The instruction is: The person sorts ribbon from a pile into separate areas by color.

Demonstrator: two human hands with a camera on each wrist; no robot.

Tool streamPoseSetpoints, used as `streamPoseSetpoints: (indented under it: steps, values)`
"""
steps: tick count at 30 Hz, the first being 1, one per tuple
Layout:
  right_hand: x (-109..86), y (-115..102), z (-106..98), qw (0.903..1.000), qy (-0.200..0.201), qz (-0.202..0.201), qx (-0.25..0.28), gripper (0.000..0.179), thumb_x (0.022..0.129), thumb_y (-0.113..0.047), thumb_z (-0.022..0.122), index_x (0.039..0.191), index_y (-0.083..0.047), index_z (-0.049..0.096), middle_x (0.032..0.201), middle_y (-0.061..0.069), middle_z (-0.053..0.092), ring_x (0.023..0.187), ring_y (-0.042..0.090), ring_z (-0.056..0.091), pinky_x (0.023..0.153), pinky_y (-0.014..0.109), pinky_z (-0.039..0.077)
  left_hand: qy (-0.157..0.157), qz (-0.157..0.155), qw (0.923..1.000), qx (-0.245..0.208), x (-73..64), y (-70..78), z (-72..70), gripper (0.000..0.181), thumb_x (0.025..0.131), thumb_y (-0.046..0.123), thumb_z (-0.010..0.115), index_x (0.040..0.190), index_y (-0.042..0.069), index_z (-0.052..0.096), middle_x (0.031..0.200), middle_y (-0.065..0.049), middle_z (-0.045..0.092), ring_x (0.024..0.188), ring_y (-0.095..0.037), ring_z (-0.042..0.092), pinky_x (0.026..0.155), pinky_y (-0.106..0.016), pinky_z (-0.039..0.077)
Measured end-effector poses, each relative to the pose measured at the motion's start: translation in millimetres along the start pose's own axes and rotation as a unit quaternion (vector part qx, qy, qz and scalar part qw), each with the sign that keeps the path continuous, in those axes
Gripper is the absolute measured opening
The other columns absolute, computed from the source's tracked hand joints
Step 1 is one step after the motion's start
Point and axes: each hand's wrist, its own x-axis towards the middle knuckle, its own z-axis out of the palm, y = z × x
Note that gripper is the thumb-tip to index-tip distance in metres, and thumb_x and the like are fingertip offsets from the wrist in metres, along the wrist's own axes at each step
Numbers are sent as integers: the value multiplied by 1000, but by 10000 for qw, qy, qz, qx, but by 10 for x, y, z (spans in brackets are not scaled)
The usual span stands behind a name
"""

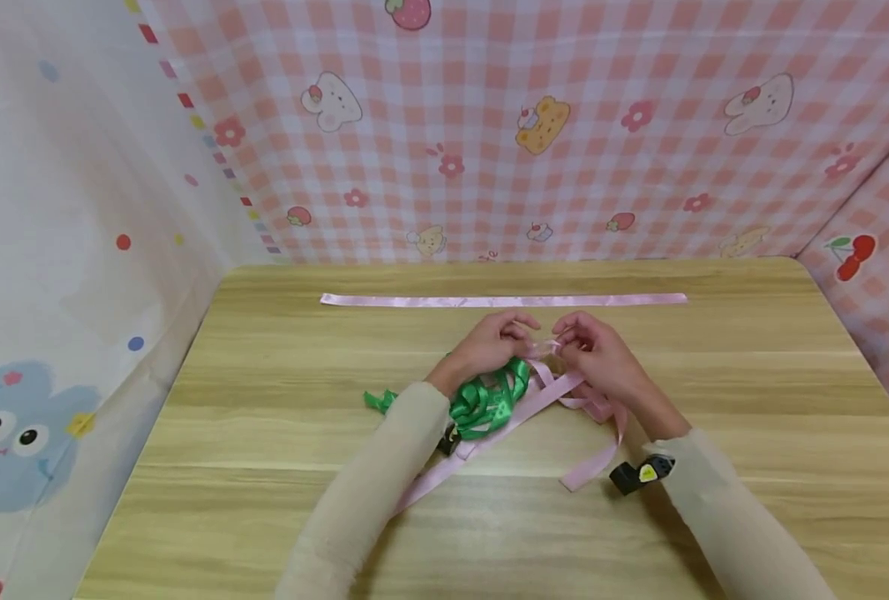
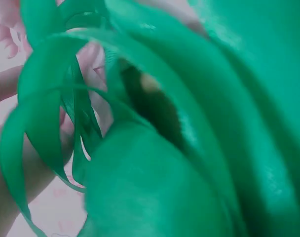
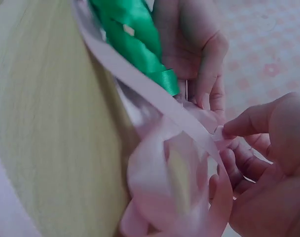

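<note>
My right hand (image 1: 601,358) pinches a pink ribbon (image 1: 556,389) between thumb and fingertips, with loose loops falling below it. Facing it a short gap away, my left hand (image 1: 489,343) has curled fingers on the same pink stretch. A tangled green ribbon (image 1: 481,410) bunches under the left wrist; its loops (image 2: 155,182) fill most of the left wrist view. In the right wrist view, the right thumb and finger grip the pink ribbon (image 3: 155,89) close to the left fingertips (image 3: 216,101).
A separate pink ribbon strip (image 1: 504,301) lies straight across the back of the wooden table (image 1: 249,467). One pink tail (image 1: 590,471) trails toward the front, another runs under the left sleeve (image 1: 369,492). A checkered cloth (image 1: 481,108) hangs behind the table.
</note>
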Motion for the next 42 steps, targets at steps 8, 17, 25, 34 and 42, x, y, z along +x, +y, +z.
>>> streamPoseSetpoints:
  steps: [8,17,25,34,42]
  values:
    - [-89,-197,-89,9982,-19,-391,453,19,95,6,53,114,6,50,99,19,54,84,26,59,73,23,52,-124,415,9969,-650,-155,234,-66,34,97,1,52,129,8,56,102,-8,61,87,-26,63,71,-31,54]
    - [-209,-515,-273,9938,-245,-648,872,22,95,9,45,114,0,48,100,13,51,69,15,56,59,24,50,-466,913,9923,-689,-341,618,-224,33,100,4,52,133,8,52,111,-10,59,92,-18,63,83,-39,55]
    - [-315,-686,-353,9953,-618,-490,568,17,100,2,48,116,-2,48,102,14,50,68,16,50,55,24,45,-1004,801,9902,542,-555,813,-423,31,99,12,60,130,12,57,108,-9,69,95,-16,66,83,-32,53]
    - [-410,-798,-494,9910,-1043,-823,159,16,99,-6,59,114,-5,54,101,10,56,70,14,58,57,25,49,-1238,933,9876,230,-760,874,-599,31,98,6,60,129,9,56,88,-7,69,75,-19,60,67,-37,51]
    - [-506,-958,-605,9825,-640,-1481,929,14,95,8,57,107,0,58,89,-1,63,72,9,59,58,23,47,-559,1582,9837,-649,-888,967,-598,32,97,0,58,129,4,55,95,-9,68,82,-19,62,71,-29,50]
